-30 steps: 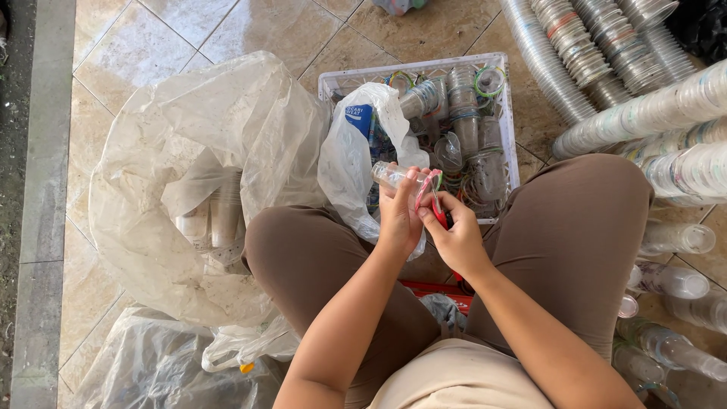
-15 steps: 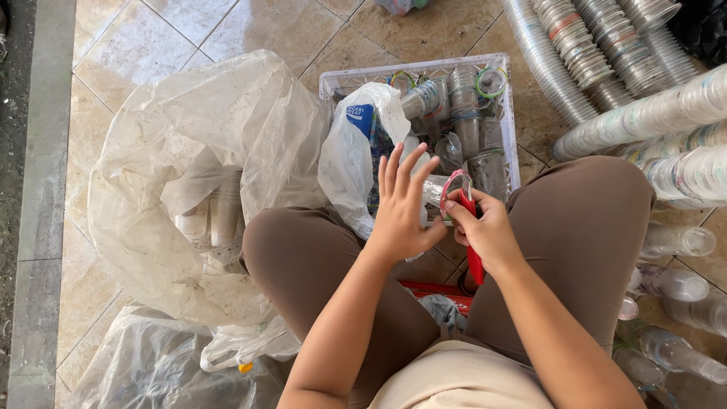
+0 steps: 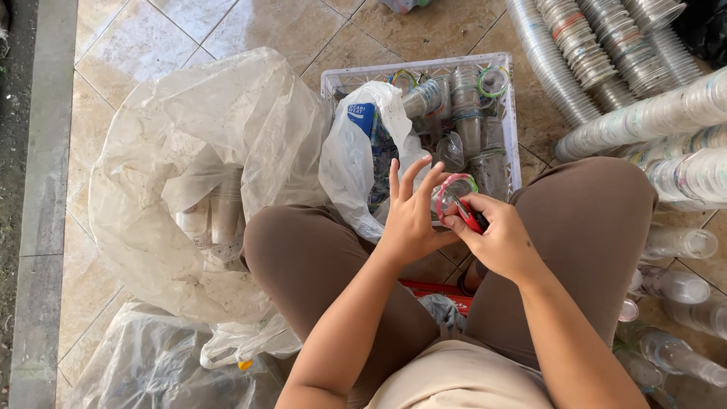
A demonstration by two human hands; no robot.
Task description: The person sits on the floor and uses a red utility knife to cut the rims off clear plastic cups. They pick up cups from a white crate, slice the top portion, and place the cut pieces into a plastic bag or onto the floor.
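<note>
My left hand [image 3: 411, 216] holds a clear plastic cup [image 3: 452, 194] with a pink and green rim, fingers spread behind it. My right hand [image 3: 496, 235] grips a small red-handled cutter [image 3: 471, 217] pressed against the cup's rim. Both hands hover between my knees, just in front of a white plastic crate [image 3: 510, 113] filled with several clear cups. A small white plastic bag [image 3: 352, 155] with a blue label leans on the crate's left side.
A large clear plastic sack [image 3: 189, 174] with several cups inside lies at the left. Long stacks of nested clear cups [image 3: 606, 53] lie at the upper right, loose cups [image 3: 678, 288] by my right knee. Another clear bag [image 3: 151, 363] lies bottom left on the tiled floor.
My hands shifted slightly right and down. The left hand's fingers have spread open behind the cup, and the cup has turned so its coloured rim faces up against the cutter.
</note>
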